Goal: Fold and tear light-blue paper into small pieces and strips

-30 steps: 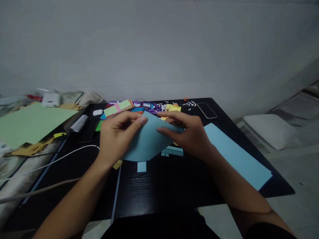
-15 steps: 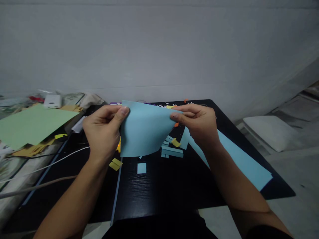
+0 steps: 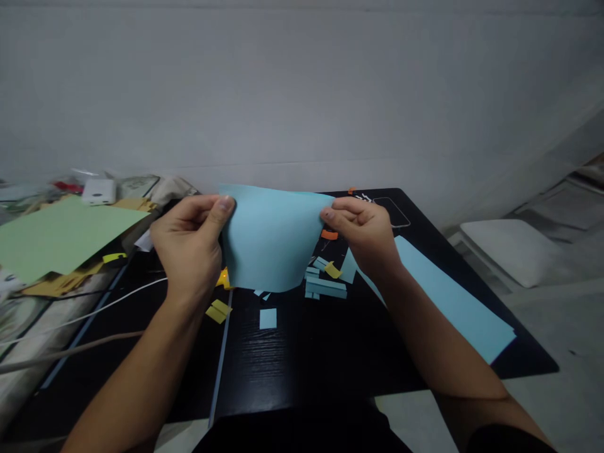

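A sheet of light blue paper is held up above the black table, bowing toward its lower edge. My left hand pinches its upper left side, thumb in front. At the upper right corner my right hand grips it between thumb and fingers. Below the sheet lies a small blue paper square. Folded blue strips and a yellow paper piece are near my right hand. Another folded yellow piece rests below my left hand.
Larger blue sheets lie under my right forearm. On the left are a green sheet, a white device and a white cable. Orange scraps sit behind the strips. A white stool stands right of the table.
Both hands have shifted slightly left with the blue sheet, the right hand more. The sheet bows more and its lower edge is a little higher. Pieces on the table stay put.
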Motion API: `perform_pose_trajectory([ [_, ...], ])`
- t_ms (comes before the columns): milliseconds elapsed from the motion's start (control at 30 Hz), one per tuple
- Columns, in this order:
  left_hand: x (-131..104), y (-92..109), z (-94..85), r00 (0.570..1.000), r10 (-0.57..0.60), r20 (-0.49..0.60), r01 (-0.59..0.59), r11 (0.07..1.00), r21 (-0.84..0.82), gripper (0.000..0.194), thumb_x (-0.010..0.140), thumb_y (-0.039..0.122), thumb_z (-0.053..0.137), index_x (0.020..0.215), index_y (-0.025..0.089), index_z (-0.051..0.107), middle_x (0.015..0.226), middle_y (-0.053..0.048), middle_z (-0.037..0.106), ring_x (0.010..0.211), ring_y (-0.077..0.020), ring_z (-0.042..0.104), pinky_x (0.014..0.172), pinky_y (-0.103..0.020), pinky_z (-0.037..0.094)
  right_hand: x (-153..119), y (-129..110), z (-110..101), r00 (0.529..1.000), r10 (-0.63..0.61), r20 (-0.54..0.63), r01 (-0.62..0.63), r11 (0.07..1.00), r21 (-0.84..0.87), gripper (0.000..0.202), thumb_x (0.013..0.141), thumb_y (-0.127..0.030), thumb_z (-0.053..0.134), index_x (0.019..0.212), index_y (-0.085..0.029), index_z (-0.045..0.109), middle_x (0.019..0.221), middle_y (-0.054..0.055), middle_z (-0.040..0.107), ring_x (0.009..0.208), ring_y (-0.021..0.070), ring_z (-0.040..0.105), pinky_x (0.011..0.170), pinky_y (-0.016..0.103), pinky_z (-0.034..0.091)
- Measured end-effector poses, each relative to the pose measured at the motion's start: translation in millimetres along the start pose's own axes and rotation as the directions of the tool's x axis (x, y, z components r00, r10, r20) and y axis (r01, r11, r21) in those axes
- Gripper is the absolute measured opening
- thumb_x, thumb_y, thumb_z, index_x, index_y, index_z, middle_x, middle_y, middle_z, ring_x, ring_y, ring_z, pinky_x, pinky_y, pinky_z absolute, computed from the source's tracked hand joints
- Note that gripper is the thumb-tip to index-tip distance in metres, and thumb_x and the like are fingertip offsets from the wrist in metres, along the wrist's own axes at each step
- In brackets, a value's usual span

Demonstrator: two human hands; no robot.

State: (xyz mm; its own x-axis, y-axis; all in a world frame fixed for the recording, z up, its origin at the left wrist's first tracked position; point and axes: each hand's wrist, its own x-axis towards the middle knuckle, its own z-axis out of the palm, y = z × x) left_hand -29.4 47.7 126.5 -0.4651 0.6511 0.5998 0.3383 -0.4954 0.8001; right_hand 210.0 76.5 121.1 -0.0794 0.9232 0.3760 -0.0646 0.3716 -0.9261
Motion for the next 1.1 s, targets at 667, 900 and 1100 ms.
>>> perform_pose_trajectory([
  [667, -1, 1, 1.5, 0.999, -0.025, 0.022, 0.026, 0.999, -0.047, 0.011, 0.085, 0.036, 0.085, 0.086, 0.026, 0.08, 0.068, 0.009, 0.072, 0.061, -0.0088, 0.063, 0.056, -0.028, 0.049, -3, -2, 2, 0.993, -0.096, -0.064, 0.089, 0.991, -0.104, 0.017, 0.087, -0.039, 0.08, 0.083, -0.022, 0.078, 0.061, -0.003, 0.068, 0.065, 0.0149, 0.067, 0.073, 0.034, 0.062],
  [900, 1, -4, 2.6, 0.999, -0.024, 0.022, 0.027, 0.994, -0.109, 0.007, 0.087, 0.032, 0.084, 0.085, 0.026, 0.08, 0.062, 0.01, 0.068, 0.056, -0.0065, 0.057, 0.052, -0.028, 0.04, -2, 1, 5, 0.999, -0.01, 0.039, 0.011, 1.0, -0.011, 0.024, 0.09, -0.044, 0.076, 0.087, -0.021, 0.077, 0.072, 0.001, 0.073, 0.072, 0.0164, 0.071, 0.074, 0.034, 0.063],
  [1100, 2, -5, 3.0, 0.999, -0.046, 0.009, 0.046, 0.99, -0.13, 0.01, 0.085, 0.031, 0.084, 0.088, 0.022, 0.08, 0.064, 0.01, 0.068, 0.06, -0.0071, 0.059, 0.057, -0.029, 0.042, -1, 6, 6, 1.0, -0.017, 0.018, 0.018, 0.998, -0.058, 0.024, 0.086, -0.043, 0.08, 0.082, -0.02, 0.076, 0.058, -0.003, 0.064, 0.063, 0.0141, 0.065, 0.073, 0.034, 0.061],
])
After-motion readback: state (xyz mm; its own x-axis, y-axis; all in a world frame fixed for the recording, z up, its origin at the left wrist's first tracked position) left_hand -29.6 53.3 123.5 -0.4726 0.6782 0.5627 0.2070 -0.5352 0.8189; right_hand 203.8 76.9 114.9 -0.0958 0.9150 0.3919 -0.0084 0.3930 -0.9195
